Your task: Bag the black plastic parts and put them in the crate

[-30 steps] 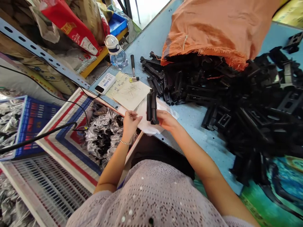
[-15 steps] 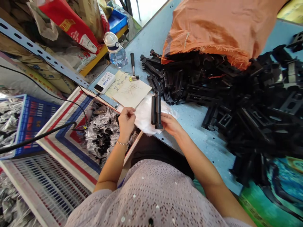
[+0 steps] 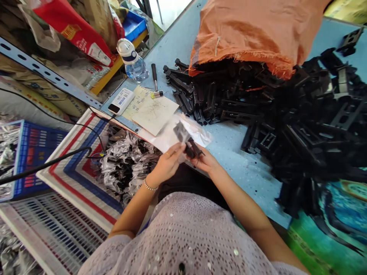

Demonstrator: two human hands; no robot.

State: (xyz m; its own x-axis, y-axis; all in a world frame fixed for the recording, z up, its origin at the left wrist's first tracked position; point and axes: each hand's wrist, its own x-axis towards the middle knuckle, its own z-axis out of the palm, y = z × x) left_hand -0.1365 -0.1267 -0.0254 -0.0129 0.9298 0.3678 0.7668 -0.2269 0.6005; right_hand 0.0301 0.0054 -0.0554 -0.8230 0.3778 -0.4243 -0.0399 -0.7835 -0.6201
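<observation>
Bracket-like part (image 3: 183,133), black and elongated, is slanting above the near edge of the blue tabletop (image 3: 226,154). The right hand (image 3: 207,160) is gripping its lower end; the left hand (image 3: 170,161) is pressing its fingers inward at its side, whether pinching part or plastic film (image 3: 204,134) I cannot tell. Pale streaks are veiling its upper end; both hands are obscuring its lower outline.

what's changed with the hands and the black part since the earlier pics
The left hand moved right to meet the black part, whose far end now tilts left. The right hand keeps hold of it. The orange sack, bottle and hammer stayed put.
</observation>
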